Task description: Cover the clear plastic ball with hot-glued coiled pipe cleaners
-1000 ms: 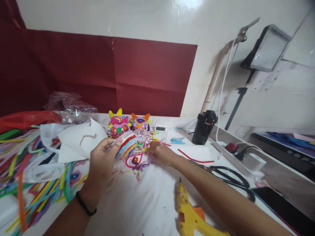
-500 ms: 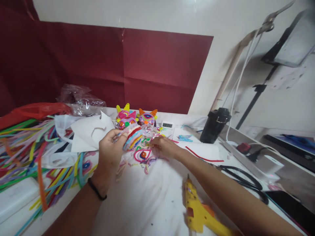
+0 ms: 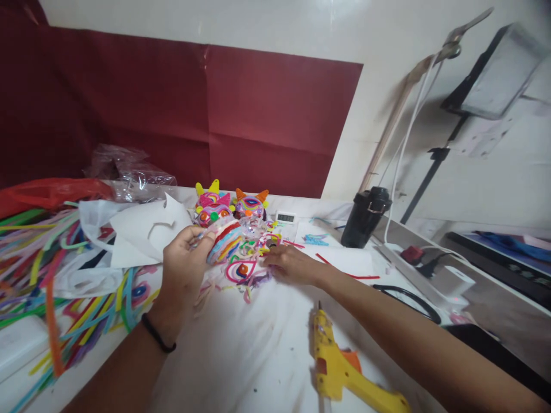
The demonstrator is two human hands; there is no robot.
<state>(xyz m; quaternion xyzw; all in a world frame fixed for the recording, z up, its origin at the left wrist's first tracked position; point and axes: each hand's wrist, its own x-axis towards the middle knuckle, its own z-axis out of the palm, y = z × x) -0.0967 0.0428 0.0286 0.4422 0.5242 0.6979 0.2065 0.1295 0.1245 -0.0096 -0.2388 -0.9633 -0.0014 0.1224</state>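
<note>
Hands work over a white surface (image 3: 258,355) full of craft bits, seen from the head camera.

The left hand (image 3: 183,275) is at about 9 o'clock from the middle of the mess. Its grip is closed around a striped craft piece (image 3: 224,244), with red, white, yellow and blue bands. The thumb sits on the near side and the fingers curl behind it. The piece is lifted a little off the surface, and its long side runs from 7 o'clock up to 1 o'clock.

The right hand (image 3: 293,265) is at 3 o'clock from that piece, close to it but not touching it. It lies low and flat, with the fingers pointing to 9 o'clock. The fingertips press into a pile of small colored scraps (image 3: 258,244). I cannot tell if they pinch one scrap or only touch the pile. The right hand is the nearer one to the scraps.

A pink loop with an orange dot (image 3: 240,269) lies just beside both hands, at 6 o'clock from the striped piece.

Two finished little masks (image 3: 228,205) stand at 12 o'clock. Long fuzzy sticks (image 3: 47,269) lie spread at 9 o'clock. A yellow glue gun (image 3: 340,373) lies at 5 o'clock, and a black cup (image 3: 365,217) stands at 2 o'clock.
</note>
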